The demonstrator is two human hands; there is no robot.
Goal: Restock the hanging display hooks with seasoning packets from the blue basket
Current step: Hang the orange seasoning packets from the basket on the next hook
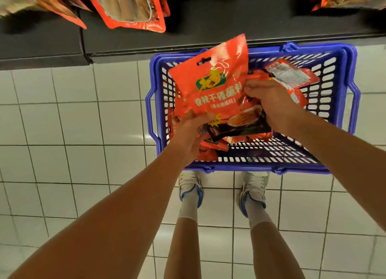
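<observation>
Above the blue basket (342,74), left hand (193,132) pinches the red seasoning packet's (217,86) bottom edge; right hand (269,100) grips its side, apparently steadying its hang hole (204,61) upward for the hooks.

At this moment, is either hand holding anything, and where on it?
Both hold one red seasoning packet over the blue basket: the left hand grips its lower left corner, the right hand pinches its right edge.
</observation>
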